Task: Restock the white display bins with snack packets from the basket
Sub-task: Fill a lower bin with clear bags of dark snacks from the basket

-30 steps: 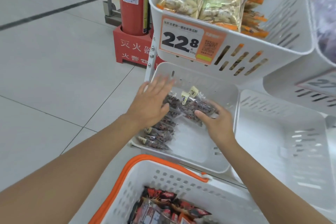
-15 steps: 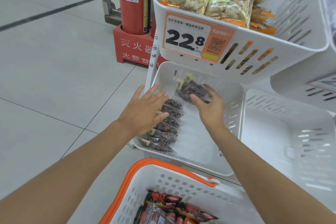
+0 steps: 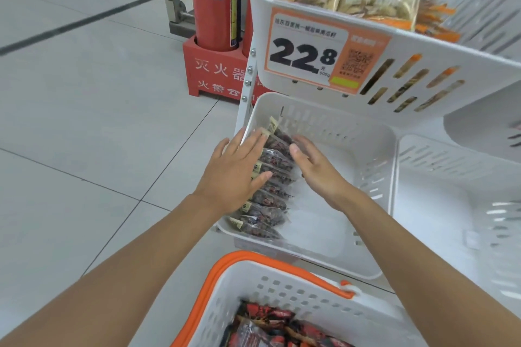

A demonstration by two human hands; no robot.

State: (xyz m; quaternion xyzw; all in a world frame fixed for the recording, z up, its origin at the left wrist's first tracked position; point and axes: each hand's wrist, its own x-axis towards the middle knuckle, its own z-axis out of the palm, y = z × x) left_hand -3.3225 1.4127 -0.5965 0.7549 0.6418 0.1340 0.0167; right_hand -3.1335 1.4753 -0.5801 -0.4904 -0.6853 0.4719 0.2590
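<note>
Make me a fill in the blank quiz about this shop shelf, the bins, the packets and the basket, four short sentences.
The price tag on the upper bin reads ____ in big digits.
The dark packets lie in a row along the ____ wall of the lower bin.
The basket in front has a handle coloured ____.
The fire extinguisher on the floor behind is ____.
Missing words: 22.8; left; orange; red.
</note>
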